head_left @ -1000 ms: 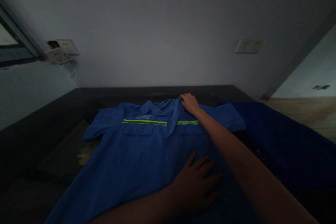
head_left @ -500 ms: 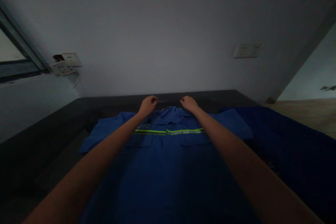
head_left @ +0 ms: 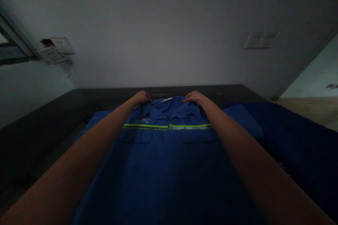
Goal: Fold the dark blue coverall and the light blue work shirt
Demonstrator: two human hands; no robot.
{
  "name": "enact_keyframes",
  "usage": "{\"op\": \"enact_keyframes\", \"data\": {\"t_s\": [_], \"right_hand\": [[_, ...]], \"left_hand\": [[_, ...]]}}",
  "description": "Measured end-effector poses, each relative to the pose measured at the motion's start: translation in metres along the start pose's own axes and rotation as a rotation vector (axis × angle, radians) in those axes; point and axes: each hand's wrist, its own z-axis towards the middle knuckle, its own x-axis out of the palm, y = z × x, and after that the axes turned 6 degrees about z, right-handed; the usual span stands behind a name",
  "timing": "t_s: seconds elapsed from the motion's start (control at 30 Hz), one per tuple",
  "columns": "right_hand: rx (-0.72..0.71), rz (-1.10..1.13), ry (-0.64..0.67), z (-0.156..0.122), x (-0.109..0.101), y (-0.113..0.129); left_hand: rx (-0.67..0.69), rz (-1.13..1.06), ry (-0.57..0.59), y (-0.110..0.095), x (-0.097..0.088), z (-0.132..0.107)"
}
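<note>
A blue work shirt [head_left: 163, 154] with short sleeves lies spread out before me, its collar end away from me. Yellow-green and silver reflective bands [head_left: 190, 127] cross the chest, and pale letters show above the left one. My left hand [head_left: 142, 97] is closed on the cloth near the left side of the collar. On the other side, my right hand [head_left: 194, 97] pinches the fabric by the right collar, thumb and fingers together. Between the hands, a small white label [head_left: 167, 100] shows inside the neck. My forearms cover parts of both sleeves.
Dark blue cloth [head_left: 298, 130] lies to the right. A dark ledge or backrest [head_left: 169, 90] runs along the pale wall [head_left: 163, 35]. Wall sockets [head_left: 261, 40] are at right, with more sockets [head_left: 56, 51] at left near a window frame [head_left: 16, 38].
My hands have moved apart and down from above the collar onto the cloth beside it. The collar now spreads wider, with the neck label showing. The view has shifted slightly.
</note>
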Motion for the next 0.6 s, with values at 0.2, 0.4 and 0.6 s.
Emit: {"op": "enact_keyframes", "data": {"t_s": [0.2, 0.4, 0.6], "right_hand": [[-0.098, 0.178, 0.032, -0.001, -0.018, -0.002], [-0.162, -0.101, -0.277, 0.010, 0.020, -0.010], [-0.330, -0.189, -0.333, -0.006, 0.039, -0.010]], "left_hand": [[0.057, -0.033, -0.359, 0.001, 0.008, -0.012], [0.015, -0.081, -0.478, -0.012, 0.035, -0.017], [0.095, 0.009, -0.463, -0.034, 0.044, -0.039]]}}
